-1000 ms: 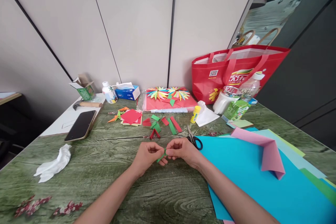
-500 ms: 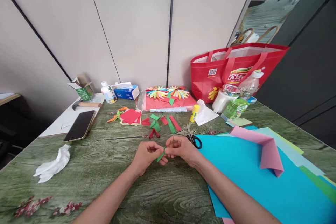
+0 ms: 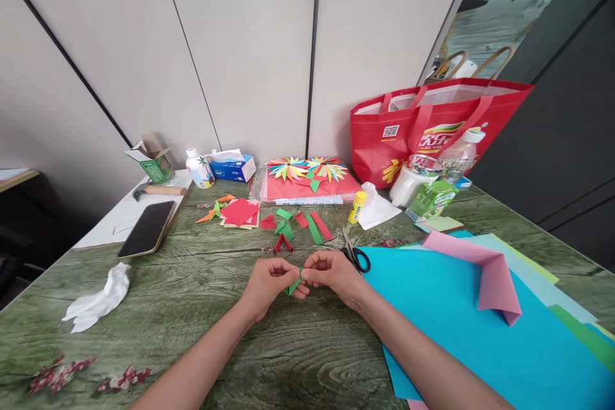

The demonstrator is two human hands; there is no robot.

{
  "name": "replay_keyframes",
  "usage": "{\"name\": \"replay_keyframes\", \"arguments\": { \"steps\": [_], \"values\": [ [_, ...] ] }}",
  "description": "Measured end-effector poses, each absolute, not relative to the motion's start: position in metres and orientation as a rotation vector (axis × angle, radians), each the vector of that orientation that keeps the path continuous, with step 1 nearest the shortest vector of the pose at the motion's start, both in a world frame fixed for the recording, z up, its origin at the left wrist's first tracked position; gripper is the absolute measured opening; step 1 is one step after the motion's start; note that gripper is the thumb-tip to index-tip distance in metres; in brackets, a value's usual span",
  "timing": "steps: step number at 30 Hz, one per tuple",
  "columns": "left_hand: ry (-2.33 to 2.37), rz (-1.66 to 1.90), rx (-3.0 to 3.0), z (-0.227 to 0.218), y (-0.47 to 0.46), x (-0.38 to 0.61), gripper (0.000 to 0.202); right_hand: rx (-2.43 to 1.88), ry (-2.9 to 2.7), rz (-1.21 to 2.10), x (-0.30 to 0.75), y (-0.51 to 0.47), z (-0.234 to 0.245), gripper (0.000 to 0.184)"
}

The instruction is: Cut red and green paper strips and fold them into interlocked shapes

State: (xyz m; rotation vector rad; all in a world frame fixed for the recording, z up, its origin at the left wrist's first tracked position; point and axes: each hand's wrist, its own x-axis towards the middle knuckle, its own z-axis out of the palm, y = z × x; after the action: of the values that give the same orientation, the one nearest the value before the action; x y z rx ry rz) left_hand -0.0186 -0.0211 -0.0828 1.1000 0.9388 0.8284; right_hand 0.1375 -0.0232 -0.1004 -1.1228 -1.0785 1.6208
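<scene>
A small folded piece of green paper (image 3: 293, 286) is pinched between my two hands above the table. My left hand (image 3: 270, 284) grips it between thumb and fingers, and my right hand (image 3: 333, 274) pinches its upper right end. Just beyond my hands lie a folded red paper piece (image 3: 283, 243), several green paper pieces (image 3: 284, 229) and a red strip (image 3: 321, 225). Black-handled scissors (image 3: 356, 257) rest by my right wrist, blades pointing away. Further back, a yellow glue stick (image 3: 357, 207) stands upright.
Large blue paper sheets (image 3: 423, 307) with a folded pink paper (image 3: 494, 275) cover the right side. On the left are a phone (image 3: 147, 229), a crumpled tissue (image 3: 98, 301) and a hammer (image 3: 161, 190). A red bag (image 3: 379, 134) and a blue tissue pack (image 3: 231, 169) stand behind.
Both hands stay in nearly the same place, still pinching the green paper, which has tilted slightly. The whole view has shifted a little.
</scene>
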Motion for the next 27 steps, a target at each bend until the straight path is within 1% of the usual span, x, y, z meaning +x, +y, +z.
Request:
{"name": "replay_keyframes", "arguments": {
  "steps": [7,18,23,27],
  "values": [
    [0.941,0.817,1.053,-0.0839,-0.0207,-0.0196,0.02,-1.116,-1.092,1.586,0.1348,-0.0239,-0.1012,0.031],
    [0.897,0.816,1.069,-0.0852,-0.0188,-0.0203,0.021,-1.177,-1.152,1.362,0.1309,-0.0256,-0.0977,0.033],
    [0.907,0.832,1.07,-0.0886,-0.0187,-0.0195,0.02,-1.122,-1.193,1.388,0.1338,-0.0231,-0.0999,0.031],
    [0.92,0.839,1.089,-0.0872,-0.0198,-0.0175,0.02,-1.107,-1.189,1.48,0.1367,-0.0224,-0.0985,0.031]
  ]
}}
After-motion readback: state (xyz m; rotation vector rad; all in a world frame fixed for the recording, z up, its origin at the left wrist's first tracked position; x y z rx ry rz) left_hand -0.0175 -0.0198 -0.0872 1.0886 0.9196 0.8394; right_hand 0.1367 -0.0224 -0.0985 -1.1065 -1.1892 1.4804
